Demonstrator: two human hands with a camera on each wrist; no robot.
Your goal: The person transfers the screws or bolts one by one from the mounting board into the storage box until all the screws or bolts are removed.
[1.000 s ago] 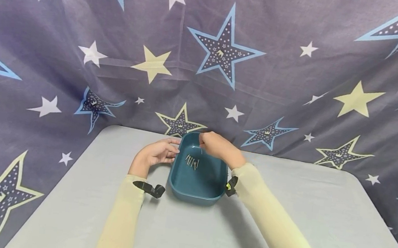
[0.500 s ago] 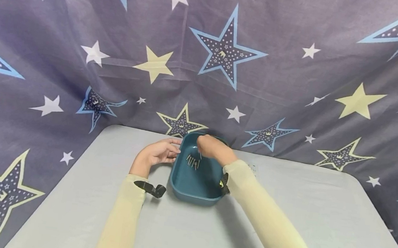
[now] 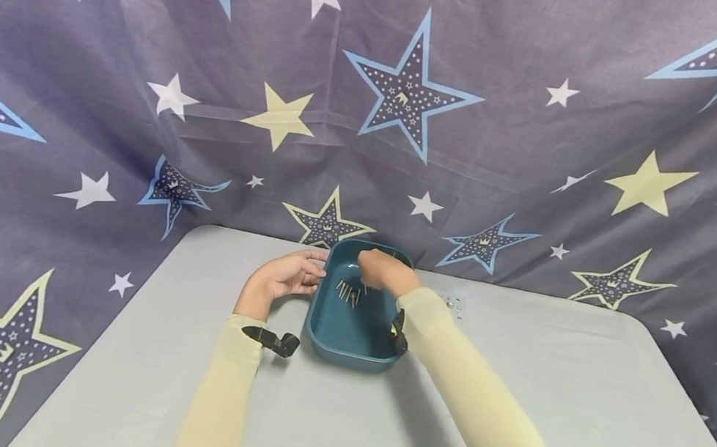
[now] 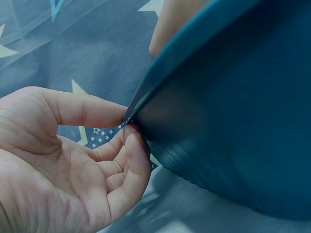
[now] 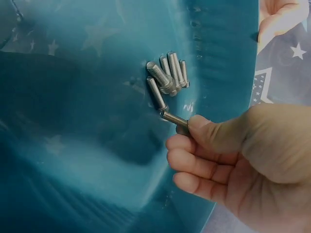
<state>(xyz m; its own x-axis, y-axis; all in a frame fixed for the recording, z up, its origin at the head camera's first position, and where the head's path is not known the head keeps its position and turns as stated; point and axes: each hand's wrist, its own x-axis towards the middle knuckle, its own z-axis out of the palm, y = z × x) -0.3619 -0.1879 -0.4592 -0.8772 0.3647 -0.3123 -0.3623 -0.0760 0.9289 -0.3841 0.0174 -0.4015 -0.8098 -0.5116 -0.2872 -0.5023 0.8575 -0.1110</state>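
A deep teal plastic basin [image 3: 352, 361] sits on the table. My left hand [image 3: 288, 274] is at its left side; in the left wrist view the thumb and curled fingers [image 4: 136, 155] pinch the rim [image 4: 146, 92]. My right hand [image 3: 385, 269] reaches inside the basin's far half. Its thumb and forefinger pinch a small threaded metal bolt [image 5: 174, 118], seen in the right wrist view. The bolt's free end comes right up to the nearest of several metal bolts [image 5: 167, 75] lying in a loose row on the basin floor. The bolt's other end is hidden by the fingertips.
A small clear sheet with shiny round pieces [image 3: 454, 304] lies right of the basin, partly behind the right sleeve [image 3: 434, 320]. A star-patterned cloth [image 3: 525, 161] hangs behind the grey table cover [image 3: 552, 393].
My right hand has come a little nearer and lower in the basin, its forearm shifting left and uncovering the clear sheet. The left hand keeps its place.
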